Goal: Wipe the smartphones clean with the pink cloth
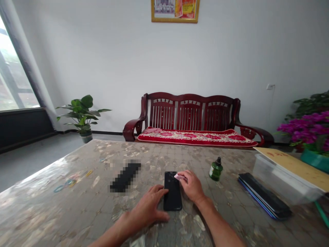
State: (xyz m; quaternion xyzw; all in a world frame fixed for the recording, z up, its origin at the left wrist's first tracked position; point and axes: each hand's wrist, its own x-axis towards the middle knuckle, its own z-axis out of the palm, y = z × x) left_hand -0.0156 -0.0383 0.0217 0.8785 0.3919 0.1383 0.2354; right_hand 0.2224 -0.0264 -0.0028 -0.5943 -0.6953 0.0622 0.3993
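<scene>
A black smartphone [172,195] lies flat on the patterned tabletop, camera side up. At its left edge my left hand [151,204] has its thumb and fingers apart, with fingertips touching the phone's side. My right hand [191,185] pinches a small pale pink wipe [180,177] over the phone's upper right corner; whether it is cloth or paper I cannot tell. A dark object [125,176], blurred out by large pixels, lies to the left of the phone. Right of my right hand stands a green bottle [216,170] with a black top.
Stacked phones [264,197] lie at the right beside a clear plastic box [282,181] with a tan sheet [295,166] on top. Coloured rubber bands [69,181] are scattered at left. Beyond the table [82,202] stands a red wooden bench [190,113].
</scene>
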